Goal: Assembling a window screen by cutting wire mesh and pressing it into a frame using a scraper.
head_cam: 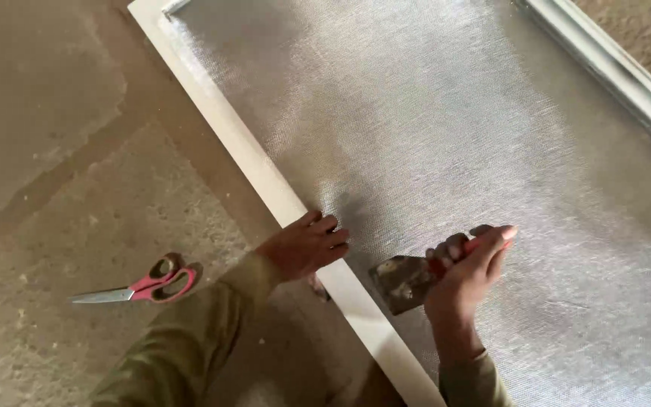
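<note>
Silver mesh [446, 136] is spread flat over a white frame [265, 177] that lies on the dusty floor [47, 151]. The mesh fills most of the view, from near to far, and it hangs past the frame's left bar in places. The left hand [307, 247] rests on that left bar, fingers bent and pressing down where mesh meets frame; it holds nothing. The right hand [467, 265] is just to the right of it, closed around the red handle of a scraper [403, 280]. The scraper's dirty flat blade points left, toward the bar, and sits on the mesh close to the edge. Red scissors [145, 286] lie on the floor well to the left, not touched by anyone. The far right bar [612, 68] of the frame shows at the top corner. It looks like the mesh is already laid out, and the edge work on the left bar is only partly done, with the far stretch of that bar still to go. I cannot tell if the mesh is fixed anywhere yet.
</note>
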